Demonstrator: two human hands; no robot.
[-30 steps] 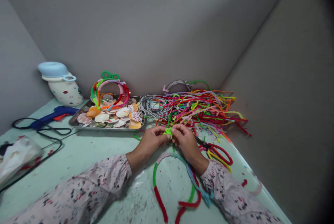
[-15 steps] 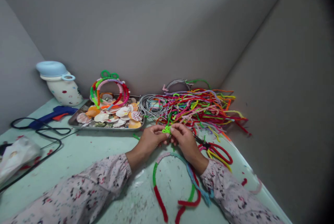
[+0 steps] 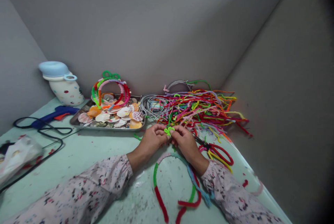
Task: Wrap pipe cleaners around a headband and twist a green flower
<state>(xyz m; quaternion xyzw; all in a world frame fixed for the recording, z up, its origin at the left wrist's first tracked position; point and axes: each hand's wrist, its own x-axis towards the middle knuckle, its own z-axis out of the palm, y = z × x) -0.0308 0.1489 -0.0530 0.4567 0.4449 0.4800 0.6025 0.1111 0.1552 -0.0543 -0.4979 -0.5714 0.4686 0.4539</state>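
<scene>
A small lime-green pipe cleaner (image 3: 169, 130), bent into several loops like a flower, is pinched between both hands. My left hand (image 3: 152, 139) grips its left side with thumb and fingers. From the right, my right hand (image 3: 185, 144) closes thumb and fingertips on the other side. Below the hands lies a headband (image 3: 155, 175) wrapped in pink, green, teal and red pipe cleaner. A loose light-blue strand (image 3: 199, 190) rests across its right side. Close to my right wrist are scissors (image 3: 217, 151) with red handles, partly over yellow strands.
Behind my hands spreads a heap of coloured pipe cleaners (image 3: 200, 107) beside coiled grey wire (image 3: 151, 107). A metal tray (image 3: 104, 128) of seashells holds finished headbands (image 3: 99, 93). Leftward are a blue glue gun (image 3: 49, 116), its black cord (image 3: 56, 147), a lidded bottle (image 3: 66, 92) and a plastic bag (image 3: 19, 158).
The lime-green loops have turned slightly and show more between my fingers. Both hands keep hold of the piece. The whole view has shifted slightly.
</scene>
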